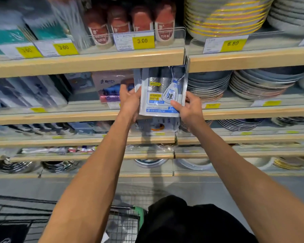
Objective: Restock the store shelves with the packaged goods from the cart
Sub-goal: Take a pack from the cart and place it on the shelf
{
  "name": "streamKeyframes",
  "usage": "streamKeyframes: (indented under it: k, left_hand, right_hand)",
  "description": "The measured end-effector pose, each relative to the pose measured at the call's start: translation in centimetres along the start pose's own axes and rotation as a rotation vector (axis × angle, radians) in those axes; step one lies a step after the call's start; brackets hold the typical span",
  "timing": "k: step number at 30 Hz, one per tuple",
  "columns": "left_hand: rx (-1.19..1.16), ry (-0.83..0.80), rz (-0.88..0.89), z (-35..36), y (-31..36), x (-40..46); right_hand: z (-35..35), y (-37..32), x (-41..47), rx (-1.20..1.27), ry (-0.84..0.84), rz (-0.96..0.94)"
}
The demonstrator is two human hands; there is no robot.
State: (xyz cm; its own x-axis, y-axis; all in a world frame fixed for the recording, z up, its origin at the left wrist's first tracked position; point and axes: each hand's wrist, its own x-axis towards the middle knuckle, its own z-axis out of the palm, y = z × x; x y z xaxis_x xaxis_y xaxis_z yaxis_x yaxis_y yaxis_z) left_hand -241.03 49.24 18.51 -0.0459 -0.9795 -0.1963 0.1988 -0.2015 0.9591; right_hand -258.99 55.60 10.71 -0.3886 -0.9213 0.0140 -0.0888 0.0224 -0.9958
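Both hands on upright packet (161, 95)

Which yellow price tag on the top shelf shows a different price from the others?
The rightmost tag, below the yellow-rimmed plates, reads 6.80; the other legible ones read 3.00.

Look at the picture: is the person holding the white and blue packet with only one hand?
No, the left hand and right hand both grip the packet.
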Motion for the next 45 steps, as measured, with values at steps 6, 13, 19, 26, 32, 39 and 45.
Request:
streamKeyframes:
  k: [6,13,19,26,32,39,45]
  left_hand:
    - [0.016,0.078,0.024,0.1,0.3,1.6]
    - [0.074,0.144,0.043,0.0,0.3,2.2]
    - [0.438,-0.144,0.108,-2.5,0.7,1.0]
    - [0.372,-0.104,0.104,-3.9,1.9,0.7]
    - [0.176,-0.049,0.155,-3.4,0.8,0.5]
    - [0.797,0.272,0.294,1.9,-1.6,1.7]
    - [1.318,0.257,0.635,-1.7,-3.0,1.9]
  right_hand:
    - [1.1,-5.0,-2.6,0.049,0.019,0.076]
    - [1.4,-3.1,-1.1,0.129,0.046,0.073]
    - [1.8,-5.4,-2.7,0.185,0.069,0.041]
    - [0.5,-3.7,-4.3,0.322,0.109,0.151]
    - [-0.4,-3.1,-4.9,0.428,0.098,0.199]
    - [-1.5,-2.7,-5.2,0.458,0.128,0.226]
    - [-2.4,-2.9,-4.8,0.391,0.155,0.172]
